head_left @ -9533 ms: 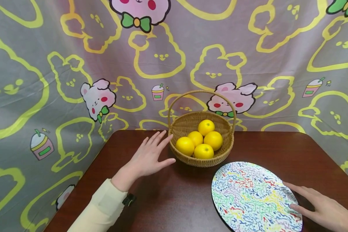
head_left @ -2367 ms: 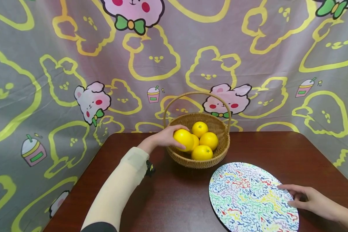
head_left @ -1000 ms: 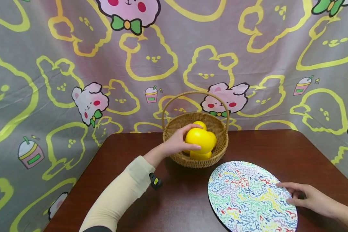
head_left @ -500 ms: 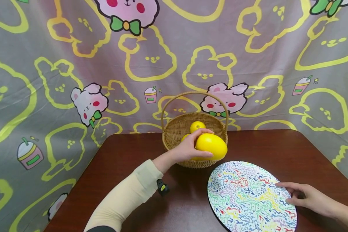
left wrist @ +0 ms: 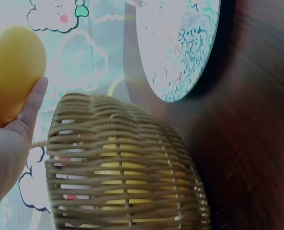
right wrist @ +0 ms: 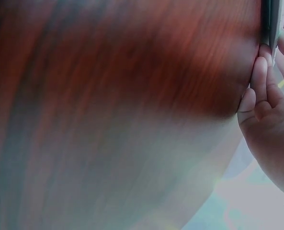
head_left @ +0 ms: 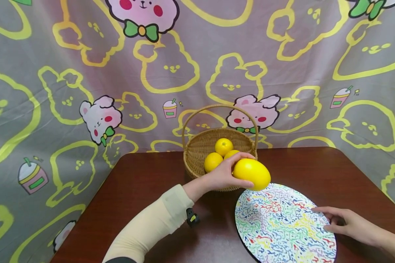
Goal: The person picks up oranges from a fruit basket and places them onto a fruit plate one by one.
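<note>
My left hand (head_left: 222,175) grips a yellow orange (head_left: 252,174) between thumb and fingers, raised over the back left edge of a round board (head_left: 283,226). The same orange (left wrist: 15,72) fills the upper left of the left wrist view. Behind the hand stands a wicker basket (head_left: 197,146) with a tall handle. More oranges (head_left: 224,147) lie in it, some partly hidden by the hand. The board is white with multicoloured squiggles and a dark rim. At its right edge my right hand (head_left: 352,224) holds the rim, its lower fingers (right wrist: 259,79) curled near the table.
A dark reddish-brown table (head_left: 145,190) carries the basket and the board. Patterned cloth (head_left: 171,73) with cartoon rabbits hangs behind the table and at both sides. A small dark device (head_left: 191,217) is strapped at the left wrist.
My left hand took an orange from the left of the basket, lifted it and carried it right and forward, toward the board. My right hand stays at the board's edge.
</note>
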### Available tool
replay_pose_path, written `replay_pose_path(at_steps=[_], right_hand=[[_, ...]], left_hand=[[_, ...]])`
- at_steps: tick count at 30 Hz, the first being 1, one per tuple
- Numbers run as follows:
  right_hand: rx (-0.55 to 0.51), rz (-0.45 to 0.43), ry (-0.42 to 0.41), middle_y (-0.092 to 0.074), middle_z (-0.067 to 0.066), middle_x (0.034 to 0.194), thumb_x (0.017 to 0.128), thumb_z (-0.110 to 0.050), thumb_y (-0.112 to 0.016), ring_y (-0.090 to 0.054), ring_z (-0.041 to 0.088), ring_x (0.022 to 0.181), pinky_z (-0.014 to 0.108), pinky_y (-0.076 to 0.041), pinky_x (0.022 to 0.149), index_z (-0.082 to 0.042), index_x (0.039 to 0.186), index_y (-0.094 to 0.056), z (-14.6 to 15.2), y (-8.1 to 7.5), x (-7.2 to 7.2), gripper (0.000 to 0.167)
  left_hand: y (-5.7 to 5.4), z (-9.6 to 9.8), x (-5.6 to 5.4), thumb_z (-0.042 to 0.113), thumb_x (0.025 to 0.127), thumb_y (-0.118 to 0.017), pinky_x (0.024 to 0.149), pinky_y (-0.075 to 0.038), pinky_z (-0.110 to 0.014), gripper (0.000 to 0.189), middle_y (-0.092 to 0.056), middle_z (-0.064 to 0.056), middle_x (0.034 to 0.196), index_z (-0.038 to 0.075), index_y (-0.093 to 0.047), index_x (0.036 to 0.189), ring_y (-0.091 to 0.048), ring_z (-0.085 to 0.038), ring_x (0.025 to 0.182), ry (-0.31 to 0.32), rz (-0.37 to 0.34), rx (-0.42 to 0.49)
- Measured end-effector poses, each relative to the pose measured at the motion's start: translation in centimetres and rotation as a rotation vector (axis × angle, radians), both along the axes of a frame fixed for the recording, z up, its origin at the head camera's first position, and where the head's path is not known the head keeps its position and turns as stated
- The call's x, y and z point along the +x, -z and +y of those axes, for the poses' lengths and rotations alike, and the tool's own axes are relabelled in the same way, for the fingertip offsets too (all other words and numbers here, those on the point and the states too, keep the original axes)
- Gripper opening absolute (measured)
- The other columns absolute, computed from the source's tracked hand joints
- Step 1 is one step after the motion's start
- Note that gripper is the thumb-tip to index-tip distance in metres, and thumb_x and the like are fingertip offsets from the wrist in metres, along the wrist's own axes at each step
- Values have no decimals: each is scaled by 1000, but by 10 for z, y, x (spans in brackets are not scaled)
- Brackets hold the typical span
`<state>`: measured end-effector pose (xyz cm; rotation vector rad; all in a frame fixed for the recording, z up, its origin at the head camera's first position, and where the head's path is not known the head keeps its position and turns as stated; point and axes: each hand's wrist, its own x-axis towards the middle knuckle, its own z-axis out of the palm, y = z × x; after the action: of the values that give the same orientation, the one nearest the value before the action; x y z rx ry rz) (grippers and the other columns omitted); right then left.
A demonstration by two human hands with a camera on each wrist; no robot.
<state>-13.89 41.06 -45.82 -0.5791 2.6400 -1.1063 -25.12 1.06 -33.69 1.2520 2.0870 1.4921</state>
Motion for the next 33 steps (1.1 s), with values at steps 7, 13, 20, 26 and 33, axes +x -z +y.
replay_pose_path(at_steps=[7, 13, 20, 26, 33], right_hand=[[-18, 10, -18, -55, -8, 86, 91, -10, -67, -51, 9, 71, 25, -40, 57, -8, 133, -56, 0, -1, 1, 43], [-4, -18, 0, -54, -7, 86, 91, -13, -67, -51, 9, 71, 25, -40, 58, -4, 132, -56, -1, -3, 1, 44], [4, -46, 16, -55, -4, 86, 90, -14, -69, -51, 10, 71, 24, -41, 59, 3, 131, -53, -2, -3, 0, 47], [16, -38, 16, -54, -4, 86, 90, -13, -69, -51, 10, 71, 24, -41, 59, 3, 131, -53, -2, -5, 1, 47], [-6, -15, -5, -56, -5, 87, 90, -11, -68, -51, 11, 71, 23, -41, 59, -1, 133, -53, -1, -3, 2, 46]], left_hand=[[2, 9, 5, 11, 82, -77, 83, -50, -30, 62, -50, 4, 127, 16, -46, 136, -54, -12, 101, 21, 12, -15], [5, 16, 10, 10, 82, -77, 84, -50, -29, 63, -50, 4, 126, 16, -46, 136, -55, -10, 100, 29, -3, -13], [14, 27, 14, 9, 81, -77, 83, -50, -28, 64, -50, 6, 124, 18, -44, 136, -55, -9, 98, 38, -36, 3], [23, 36, 18, 6, 81, -77, 82, -51, -28, 66, -50, 9, 122, 14, -42, 137, -55, -7, 97, 63, -61, 19], [31, 46, 19, 7, 80, -79, 81, -51, -26, 67, -51, 8, 122, 15, -44, 136, -55, -6, 95, 34, -54, 11]])
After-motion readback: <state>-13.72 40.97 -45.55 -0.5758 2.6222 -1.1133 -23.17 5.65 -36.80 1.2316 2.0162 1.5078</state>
